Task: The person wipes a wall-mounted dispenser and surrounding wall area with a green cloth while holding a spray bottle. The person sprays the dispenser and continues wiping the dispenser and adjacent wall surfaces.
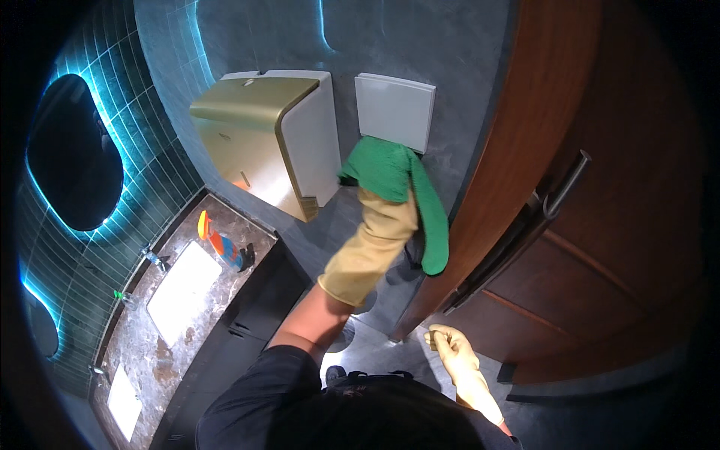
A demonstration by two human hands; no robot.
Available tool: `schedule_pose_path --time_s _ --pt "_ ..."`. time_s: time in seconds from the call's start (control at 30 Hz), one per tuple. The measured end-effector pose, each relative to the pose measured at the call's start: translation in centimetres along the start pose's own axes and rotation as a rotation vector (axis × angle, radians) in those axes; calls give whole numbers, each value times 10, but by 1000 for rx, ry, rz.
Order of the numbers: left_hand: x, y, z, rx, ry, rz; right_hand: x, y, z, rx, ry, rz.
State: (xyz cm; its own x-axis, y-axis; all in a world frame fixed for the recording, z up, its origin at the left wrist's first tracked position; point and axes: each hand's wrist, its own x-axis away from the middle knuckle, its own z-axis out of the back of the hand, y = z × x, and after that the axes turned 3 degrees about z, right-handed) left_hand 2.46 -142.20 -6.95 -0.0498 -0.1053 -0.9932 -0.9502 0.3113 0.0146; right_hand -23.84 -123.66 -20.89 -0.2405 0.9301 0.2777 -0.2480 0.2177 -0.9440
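A green microfibre cloth (pixel 388 163) is draped over the fingers of my left hand (pixel 388 216), which wears a long cream rubber glove. That arm reaches forward to a grey wall. The top of the cloth meets the lower edge of a white wall panel (pixel 395 109), and one end hangs down on the right. The cloth hides the left fingers. My right hand (pixel 453 349), in a matching glove, is low on the right with its fingers curled in. Nothing shows in its grasp.
Left of the cloth, a gold and white hand dryer (pixel 253 146) juts from the wall. A spray bottle (pixel 225 247) with an orange trigger stands beside a white basin (pixel 183 292) on the marble counter (pixel 163 365). On the right are a wooden door frame (pixel 506 169) and a metal handle (pixel 568 180).
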Motion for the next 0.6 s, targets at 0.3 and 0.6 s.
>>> schedule_pose_path --time_s 0.3,0.6 --pt "0 -3 13 -188 -251 -69 1 12 9 86 65 9" --pt "-23 3 11 213 -44 238 5 10 12 82 70 -30"
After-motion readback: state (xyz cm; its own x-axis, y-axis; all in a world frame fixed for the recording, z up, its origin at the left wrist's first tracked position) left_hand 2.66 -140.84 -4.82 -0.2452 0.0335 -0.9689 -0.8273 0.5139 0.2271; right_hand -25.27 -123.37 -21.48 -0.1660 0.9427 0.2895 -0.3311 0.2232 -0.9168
